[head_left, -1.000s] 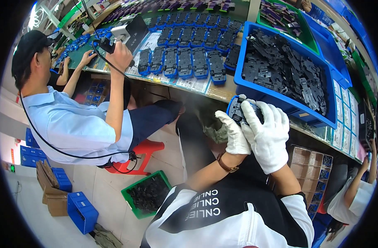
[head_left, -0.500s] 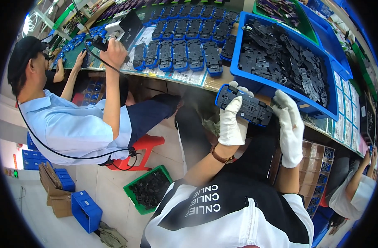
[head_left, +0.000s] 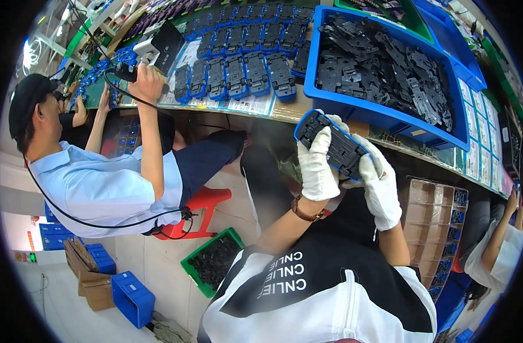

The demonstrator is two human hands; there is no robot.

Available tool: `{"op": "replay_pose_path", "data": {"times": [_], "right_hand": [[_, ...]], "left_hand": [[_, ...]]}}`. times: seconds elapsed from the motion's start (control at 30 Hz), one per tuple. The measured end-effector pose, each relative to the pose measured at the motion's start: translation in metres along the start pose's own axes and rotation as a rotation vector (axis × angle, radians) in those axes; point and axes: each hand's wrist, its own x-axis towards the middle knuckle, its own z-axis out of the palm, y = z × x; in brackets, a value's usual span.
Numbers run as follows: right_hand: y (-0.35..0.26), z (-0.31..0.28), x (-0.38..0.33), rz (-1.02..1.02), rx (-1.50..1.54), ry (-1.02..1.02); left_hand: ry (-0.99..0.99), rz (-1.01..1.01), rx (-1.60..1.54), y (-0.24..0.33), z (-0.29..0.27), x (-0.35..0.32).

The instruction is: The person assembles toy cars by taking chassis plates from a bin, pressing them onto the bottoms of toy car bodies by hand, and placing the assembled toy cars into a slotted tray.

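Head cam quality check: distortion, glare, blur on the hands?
Head view: strong fisheye, the workbench edge bows and black vignette rings the rim; blown-out glare at upper left; the gloved left hand and right hand on the blue-framed black part look sharp, lighting even, shadows soft.

White fabric gloves on left hand and right hand. Flat plastic chassis part: black with blue rim. Big plastic bin: blue, black parts inside. Floor crate: green.
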Motion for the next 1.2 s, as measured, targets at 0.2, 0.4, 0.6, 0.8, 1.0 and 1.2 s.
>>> {"op": "replay_pose_path", "data": {"times": [0.2,0.4,0.6,0.8,1.0,1.2], "right_hand": [[0.012,-0.004,-0.002,-0.175,-0.039,0.067],[0.015,-0.006,-0.005,-0.113,0.038,0.107],[0.017,-0.003,-0.008,-0.228,-0.146,0.032],[0.02,0.0,-0.005,-0.191,-0.058,0.08],[0.026,0.01,-0.006,-0.199,-0.188,0.083],[0.028,0.004,-0.008,-0.345,-0.349,0.106]], "left_hand": [[-0.06,-0.04,0.128,-0.006,-0.004,-0.003],[0.048,-0.077,0.315,-0.011,-0.005,-0.017],[0.033,-0.051,0.251,-0.008,-0.008,-0.017],[0.051,-0.073,0.337,-0.01,-0.018,-0.013],[0.087,-0.083,0.388,0.002,-0.024,-0.013],[0.184,0.097,0.41,0.047,-0.074,0.037]]}}
